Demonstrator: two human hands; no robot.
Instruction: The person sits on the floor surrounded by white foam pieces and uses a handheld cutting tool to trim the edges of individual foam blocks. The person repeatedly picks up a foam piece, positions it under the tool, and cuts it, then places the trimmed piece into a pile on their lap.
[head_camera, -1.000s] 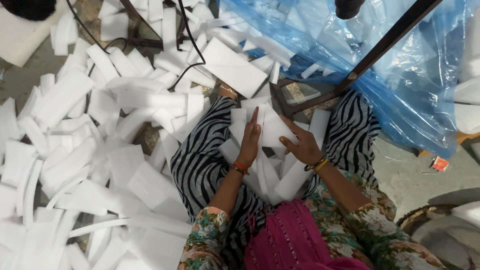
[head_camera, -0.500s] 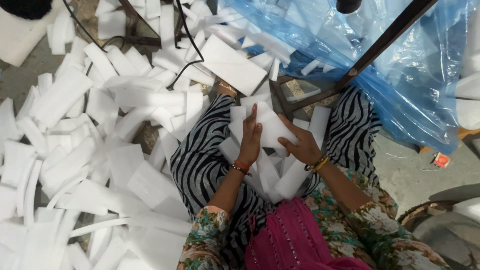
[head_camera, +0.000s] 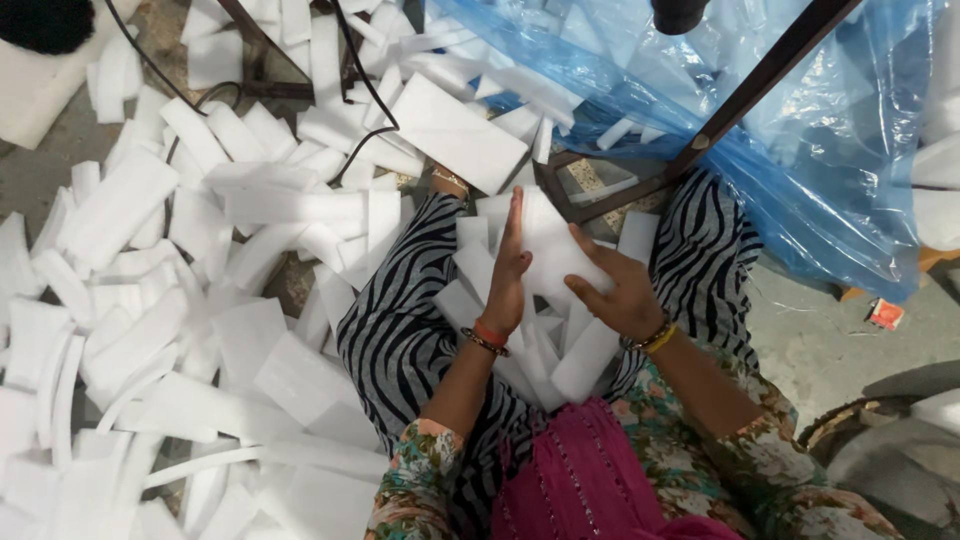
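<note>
Both hands' grip clamped on white foam sheet (head_camera: 545, 250) as before; left hand (head_camera: 508, 270), right hand (head_camera: 615, 290) barely shifted.

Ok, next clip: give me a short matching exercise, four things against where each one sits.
Things:
1. white foam piece
2. blue plastic sheet
3. bangles
4. loose foam strips

Places:
A. on the right wrist
B. spread over the floor at left
C. between both hands, over the lap
D. upper right, behind the dark frame bar

Pairs: 1-C, 2-D, 3-A, 4-B
</note>
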